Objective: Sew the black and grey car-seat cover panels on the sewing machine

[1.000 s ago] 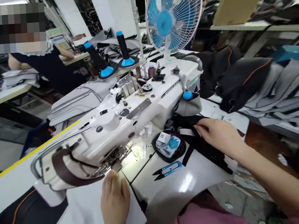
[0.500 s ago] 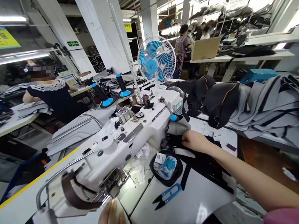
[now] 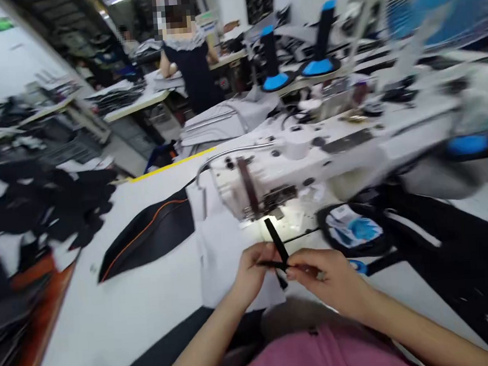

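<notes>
Both my hands meet in front of the white sewing machine (image 3: 309, 156) and hold a narrow black strap (image 3: 276, 237). My left hand (image 3: 252, 271) pinches the strap from the left; my right hand (image 3: 330, 280) pinches it from the right. The strap's free end points up toward the lit needle area. Beneath my hands lies a light grey fabric piece (image 3: 224, 257) on the white table (image 3: 111, 315). A black fabric panel with orange piping (image 3: 151, 234) lies to the left of it.
A black round dish with paper tags (image 3: 351, 231) sits right of the needle. Black straps (image 3: 449, 246) pile at the right. Two thread cones on blue bases (image 3: 272, 58) stand behind the machine. Another person (image 3: 189, 58) works at a far table. Dark fabric heaps (image 3: 40, 203) lie left.
The view has swung left and down. My right hand came back from the strap pile at the right with a black strap, and my left hand left the fabric to grip it too.
</notes>
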{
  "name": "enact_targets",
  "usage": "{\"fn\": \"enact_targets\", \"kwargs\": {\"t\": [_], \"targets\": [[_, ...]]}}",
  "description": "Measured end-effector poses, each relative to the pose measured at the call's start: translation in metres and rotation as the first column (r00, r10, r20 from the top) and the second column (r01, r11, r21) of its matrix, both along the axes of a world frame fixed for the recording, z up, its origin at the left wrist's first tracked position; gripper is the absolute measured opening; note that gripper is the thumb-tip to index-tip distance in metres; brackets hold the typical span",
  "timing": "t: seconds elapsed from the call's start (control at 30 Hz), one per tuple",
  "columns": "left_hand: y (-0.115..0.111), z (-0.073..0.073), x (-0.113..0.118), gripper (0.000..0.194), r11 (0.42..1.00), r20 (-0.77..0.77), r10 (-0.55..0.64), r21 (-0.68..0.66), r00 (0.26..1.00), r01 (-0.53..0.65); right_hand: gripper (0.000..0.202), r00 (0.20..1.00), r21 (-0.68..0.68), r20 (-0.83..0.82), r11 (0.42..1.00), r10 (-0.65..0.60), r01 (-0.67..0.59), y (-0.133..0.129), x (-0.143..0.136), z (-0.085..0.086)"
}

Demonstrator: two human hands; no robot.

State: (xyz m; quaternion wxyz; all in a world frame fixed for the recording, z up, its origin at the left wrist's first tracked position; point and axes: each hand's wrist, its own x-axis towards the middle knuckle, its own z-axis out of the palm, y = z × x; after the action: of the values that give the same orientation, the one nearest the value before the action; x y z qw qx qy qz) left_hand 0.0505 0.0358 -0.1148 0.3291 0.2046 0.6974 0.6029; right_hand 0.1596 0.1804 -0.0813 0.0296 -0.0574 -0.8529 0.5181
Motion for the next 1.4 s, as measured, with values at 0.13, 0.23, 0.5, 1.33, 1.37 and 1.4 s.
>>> {"fn": "enact_targets", "kwargs": {"t": [0.13,0.23,0.5,1.33,1.37,1.4], "targets": [[-0.002,-0.011,-0.004,0.036,0.955,0.024,0.287,0.070,0.958,-0.288,0.023,0.986,-0.242,0.151,0.970,0.072,-0.033,-0.016,-0.016,-0.032],[-0.004,-0.011,-0.006,0.028,0.940,0.033,0.329,0.083,0.944,-0.331,0.031,0.986,-0.236,0.162,0.972,0.027,0.012,-0.016,-0.019,-0.043],[-0.009,-0.007,-0.003,0.031,0.956,-0.086,0.293,0.027,0.952,-0.291,0.036,0.992,-0.173,0.104,0.981,-0.073,0.091,-0.022,-0.021,-0.049],[-0.002,-0.033,-0.063,0.018,0.806,-0.838,-0.250,-0.458,0.486,-0.375,0.028,0.956,0.420,-0.156,0.893,0.250,-0.165,0.000,-0.074,-0.077],[-0.001,-0.037,-0.064,0.018,0.806,-0.843,-0.231,-0.445,0.485,-0.390,0.032,0.940,0.447,-0.170,0.873,0.296,-0.194,-0.001,-0.072,-0.076],[-0.001,-0.041,-0.064,0.017,0.811,-0.852,-0.210,-0.426,0.480,-0.401,0.036,0.924,0.474,-0.174,0.851,0.340,-0.224,-0.001,-0.071,-0.075]]}}
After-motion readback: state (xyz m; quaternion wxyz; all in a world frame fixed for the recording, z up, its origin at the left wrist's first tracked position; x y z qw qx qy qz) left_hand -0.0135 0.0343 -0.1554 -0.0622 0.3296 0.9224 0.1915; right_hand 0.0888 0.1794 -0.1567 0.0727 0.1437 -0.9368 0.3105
